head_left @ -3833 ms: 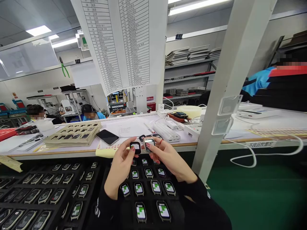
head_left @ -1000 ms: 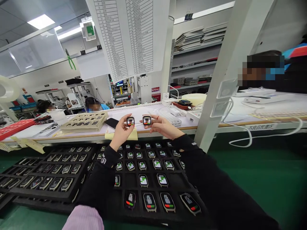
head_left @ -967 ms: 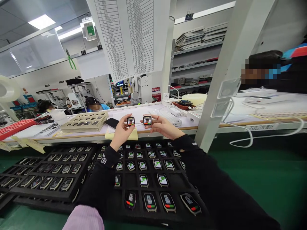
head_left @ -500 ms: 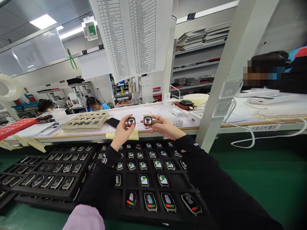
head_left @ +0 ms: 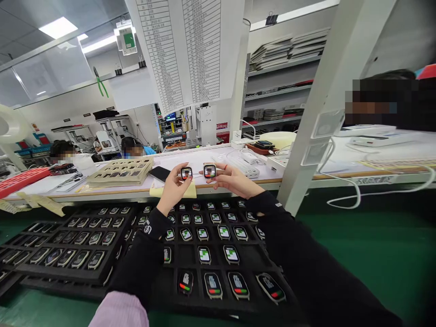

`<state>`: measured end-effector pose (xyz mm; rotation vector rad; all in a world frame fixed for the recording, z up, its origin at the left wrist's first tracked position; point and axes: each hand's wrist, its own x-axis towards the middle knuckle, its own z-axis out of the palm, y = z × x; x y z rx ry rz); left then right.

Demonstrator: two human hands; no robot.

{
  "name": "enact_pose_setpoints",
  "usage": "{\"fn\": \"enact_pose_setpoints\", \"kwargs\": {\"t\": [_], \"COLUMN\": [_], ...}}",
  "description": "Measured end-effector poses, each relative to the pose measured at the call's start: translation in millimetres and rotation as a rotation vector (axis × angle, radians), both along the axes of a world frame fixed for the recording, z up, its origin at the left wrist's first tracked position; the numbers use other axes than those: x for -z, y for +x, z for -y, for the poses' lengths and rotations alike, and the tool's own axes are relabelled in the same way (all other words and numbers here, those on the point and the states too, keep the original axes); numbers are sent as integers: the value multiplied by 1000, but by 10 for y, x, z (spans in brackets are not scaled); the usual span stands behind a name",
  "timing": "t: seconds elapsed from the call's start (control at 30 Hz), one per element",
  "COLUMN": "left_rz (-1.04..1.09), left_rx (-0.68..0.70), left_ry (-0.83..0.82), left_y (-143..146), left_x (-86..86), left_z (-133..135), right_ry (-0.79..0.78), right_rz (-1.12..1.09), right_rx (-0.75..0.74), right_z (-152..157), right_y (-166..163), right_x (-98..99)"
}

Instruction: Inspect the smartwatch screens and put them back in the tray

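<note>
Grip of the left hand (head_left: 174, 187) is closed around one smartwatch (head_left: 186, 173), and a second smartwatch (head_left: 210, 170) is grasped by its edges in the right hand (head_left: 232, 178). Both are held up, apart and side by side, above the far edge of the black foam tray (head_left: 251, 254), with screens facing its near side. A few seconds earlier they were held close together, with a thumb laid over each screen; now both screens are left uncovered, and a small pale picture with colour at its foot is shown on each. By this change, it may be judged, the two displays are offered for viewing rather than for touching. In the tray's nearest row, four watches (head_left: 213, 285) are seated with red and green marks lit. Beyond the tray, on the desk (head_left: 170, 160), a dark phone (head_left: 159, 173) is laid.
</note>
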<state>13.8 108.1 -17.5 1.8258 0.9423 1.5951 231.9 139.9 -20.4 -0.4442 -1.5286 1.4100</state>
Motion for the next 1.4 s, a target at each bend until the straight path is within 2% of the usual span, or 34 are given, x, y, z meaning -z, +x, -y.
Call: {"fn": "enact_pose_setpoints", "kwargs": {"t": [1.03,1.27,1.4], "left_rz": [-6,-31,-50], "left_rx": [14,6,23], "left_ry": [-13,-13,-62], "left_y": [37,99,104], "left_x": [69,60,111], "left_z": [63,280,458], "right_ry": [-57,-29,-40], "right_rz": [-10,-5,65], "right_rx": [-25,-19,-23], "right_z": [58,273,463], "right_y": [61,5,-5], "right_x": [98,122,324]}}
